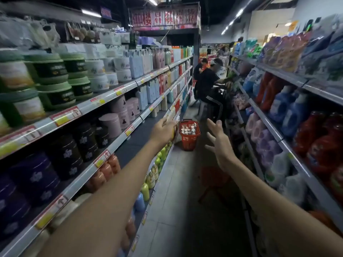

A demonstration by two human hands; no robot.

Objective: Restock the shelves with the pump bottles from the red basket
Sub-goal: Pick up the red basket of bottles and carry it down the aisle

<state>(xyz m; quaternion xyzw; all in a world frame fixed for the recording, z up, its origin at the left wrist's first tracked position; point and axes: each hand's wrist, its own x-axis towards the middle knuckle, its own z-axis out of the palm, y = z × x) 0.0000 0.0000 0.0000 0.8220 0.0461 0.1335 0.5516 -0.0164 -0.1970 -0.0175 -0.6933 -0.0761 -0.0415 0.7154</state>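
The red basket stands on the aisle floor ahead, close to the left shelving, with several white pump bottles in it. My left hand reaches forward in front of the left shelf edge, fingers loosely bent, holding nothing. It is short of the basket and to its left. My right hand is stretched out over the aisle floor with fingers spread and empty, just right of the basket.
Left shelving holds tubs, jars and bottles, with a bare dark stretch of shelf near my left hand. Right shelving carries detergent bottles. A red stool stands by the right shelves. Two people crouch farther down the aisle.
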